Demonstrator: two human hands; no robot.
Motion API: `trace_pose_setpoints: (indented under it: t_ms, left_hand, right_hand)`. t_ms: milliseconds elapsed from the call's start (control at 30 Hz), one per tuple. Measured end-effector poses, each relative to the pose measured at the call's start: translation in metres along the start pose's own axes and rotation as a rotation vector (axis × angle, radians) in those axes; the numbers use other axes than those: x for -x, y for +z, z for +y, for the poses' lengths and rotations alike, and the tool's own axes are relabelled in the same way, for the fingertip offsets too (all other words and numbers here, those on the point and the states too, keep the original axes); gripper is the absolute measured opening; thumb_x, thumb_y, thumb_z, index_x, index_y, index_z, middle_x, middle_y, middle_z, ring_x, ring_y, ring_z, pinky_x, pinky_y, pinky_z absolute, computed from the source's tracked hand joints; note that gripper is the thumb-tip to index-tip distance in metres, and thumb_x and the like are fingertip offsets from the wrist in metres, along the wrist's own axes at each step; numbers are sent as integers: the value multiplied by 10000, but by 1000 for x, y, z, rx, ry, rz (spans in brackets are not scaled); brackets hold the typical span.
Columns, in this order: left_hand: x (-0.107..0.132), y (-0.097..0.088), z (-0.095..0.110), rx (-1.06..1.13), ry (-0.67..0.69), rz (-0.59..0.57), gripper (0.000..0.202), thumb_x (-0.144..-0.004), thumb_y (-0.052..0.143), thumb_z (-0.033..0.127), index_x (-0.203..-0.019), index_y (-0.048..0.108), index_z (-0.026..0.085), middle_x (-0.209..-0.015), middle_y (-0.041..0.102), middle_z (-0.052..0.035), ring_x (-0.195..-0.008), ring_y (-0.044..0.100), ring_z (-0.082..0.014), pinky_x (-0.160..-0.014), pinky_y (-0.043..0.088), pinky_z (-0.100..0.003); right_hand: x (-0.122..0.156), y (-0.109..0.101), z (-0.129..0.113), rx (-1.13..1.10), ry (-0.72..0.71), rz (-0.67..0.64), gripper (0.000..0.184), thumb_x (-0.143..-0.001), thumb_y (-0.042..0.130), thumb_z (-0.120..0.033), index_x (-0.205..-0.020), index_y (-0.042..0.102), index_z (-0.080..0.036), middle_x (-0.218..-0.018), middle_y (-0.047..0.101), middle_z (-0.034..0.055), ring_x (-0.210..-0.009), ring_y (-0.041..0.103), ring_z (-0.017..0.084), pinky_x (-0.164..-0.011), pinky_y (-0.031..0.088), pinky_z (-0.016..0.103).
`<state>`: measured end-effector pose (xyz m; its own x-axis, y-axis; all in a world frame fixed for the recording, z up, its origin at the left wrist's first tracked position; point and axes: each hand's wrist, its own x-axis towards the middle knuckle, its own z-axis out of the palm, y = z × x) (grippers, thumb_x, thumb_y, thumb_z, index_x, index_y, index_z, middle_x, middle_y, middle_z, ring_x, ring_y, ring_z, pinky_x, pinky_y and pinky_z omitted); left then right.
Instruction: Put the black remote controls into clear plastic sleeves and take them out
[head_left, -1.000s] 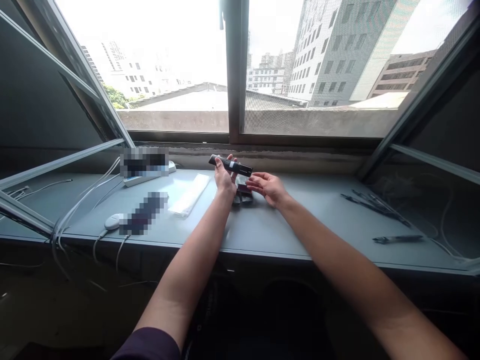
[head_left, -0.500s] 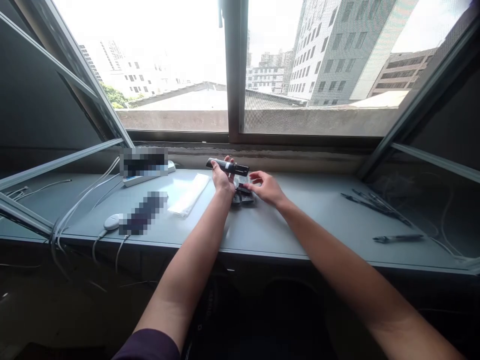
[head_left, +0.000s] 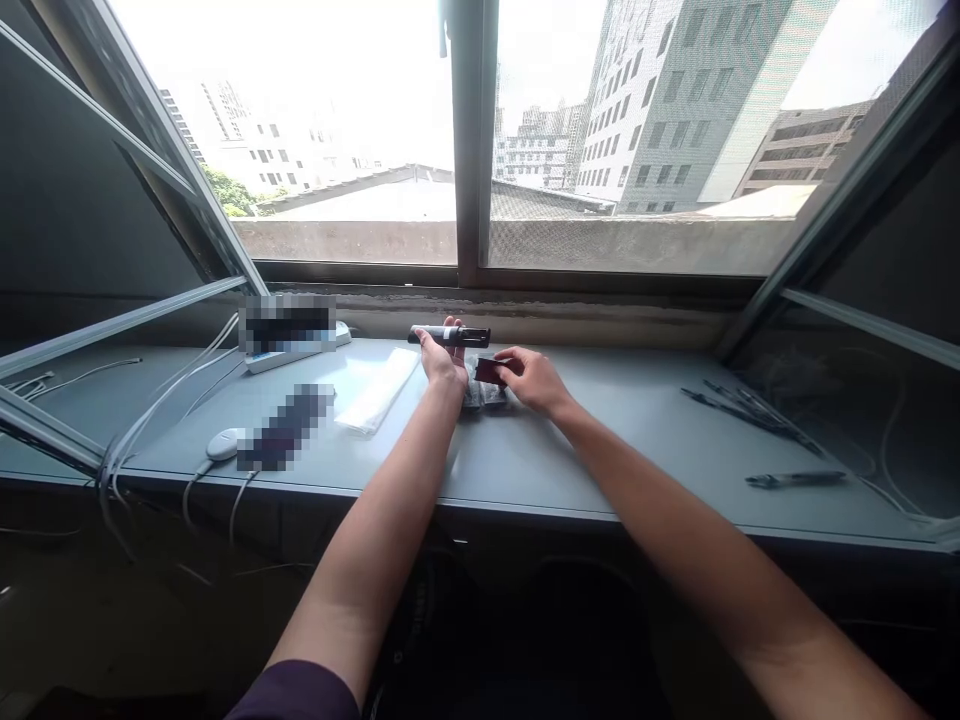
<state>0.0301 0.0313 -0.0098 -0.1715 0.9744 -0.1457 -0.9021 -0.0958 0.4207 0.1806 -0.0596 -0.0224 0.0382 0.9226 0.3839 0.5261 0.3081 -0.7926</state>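
Note:
My left hand (head_left: 441, 358) is wrapped round a slim black handheld device (head_left: 472, 337), which has a pale band near its middle and a slotted section at its right end. It lies nearly level above the desk. Just to the right, my right hand (head_left: 531, 378) pinches a small dark rectangular piece (head_left: 489, 371) between thumb and fingers. The piece is apart from the device, lower and nearer to me. Beneath it, small dark items in clear plastic (head_left: 491, 395) rest on the desk, partly hidden by the hands.
On the pale desk (head_left: 600, 460), a white plastic-wrapped packet (head_left: 380, 390) lies left of my arms. Farther left are a power strip (head_left: 300, 347), a round white charger (head_left: 223, 444) and cables. Several pens (head_left: 750, 415) and another single pen (head_left: 796, 479) lie right. A window stands behind.
My right hand has lifted the dark rectangular piece from among the small items on the desk. The device in my left hand has shifted slightly left and turned more level.

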Motion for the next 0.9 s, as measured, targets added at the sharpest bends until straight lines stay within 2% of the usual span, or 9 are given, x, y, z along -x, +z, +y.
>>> trace_pose_setpoints:
  t_ms: [67,133,233,300,367,500,633,733,900]
  left_hand:
    - [0,0,0,2,-4,1,560,-1139,436,578,-1570,479,224,-1234,795,-127,-918,809,-184,-815,654,-286]
    - [0,0,1,-3,-5,0,535,-1135,441,586,-1550,485,252,-1207,795,-112,-902,807,-183,-811,656,-293]
    - [-1,-1,1,-15,-7,4,497,-1129,448,597,-1508,509,282,-1143,795,-84,-869,799,-175,-797,653,-291]
    - [-2,-2,2,-14,-11,11,477,-1130,446,595,-1482,522,281,-1109,792,-71,-846,793,-168,-787,645,-281]
    - [-3,-2,1,-15,-19,18,465,-1132,442,590,-1459,532,273,-1089,790,-66,-830,788,-165,-786,639,-278]
    - [-1,-2,1,-14,-40,-7,437,-1139,436,575,-1410,560,254,-1065,785,-63,-840,784,-166,-825,637,-294]
    - [3,0,1,3,-39,-62,401,-1143,445,557,-1346,586,241,-1051,780,-62,-853,779,-179,-827,632,-307]
    - [4,2,1,9,-52,-47,391,-1144,439,560,-1240,628,231,-962,752,-43,-789,748,-164,-779,613,-278]
    - [3,3,1,-2,-107,31,421,-1140,427,526,-1008,643,191,-787,639,-12,-605,618,-118,-639,535,-227]
  right_hand:
    - [0,-1,-2,-124,62,0,295,-962,718,-211,-1257,732,-207,-916,808,33,-684,771,179,-635,609,277]
    - [-1,-1,-3,-257,118,9,387,-954,731,-222,-1339,687,-220,-962,795,38,-573,736,152,-459,507,229]
    - [-4,-3,-2,-378,173,37,336,-930,762,-226,-1263,716,-212,-1042,792,67,-533,713,134,-341,363,195]
    - [-6,-3,0,-414,186,47,214,-935,744,-212,-1147,757,-189,-1043,790,81,-577,722,139,-347,381,191]
    - [-8,-3,2,-424,191,74,163,-933,724,-181,-1086,782,-179,-1002,780,73,-623,721,139,-395,454,193]
    - [-11,-3,6,-448,212,126,249,-924,731,-142,-1156,801,-201,-954,764,37,-673,707,128,-507,548,200]
    - [-12,-4,2,-636,327,112,234,-1004,658,-165,-1194,785,-217,-1010,792,40,-752,739,129,-596,582,201]
    - [-12,-8,-3,-784,412,88,226,-1070,578,-215,-1174,779,-215,-1069,816,63,-751,753,134,-638,600,222]
    - [-11,-13,-8,-872,438,96,255,-1084,542,-223,-1152,787,-233,-1062,830,60,-769,773,153,-676,623,253]
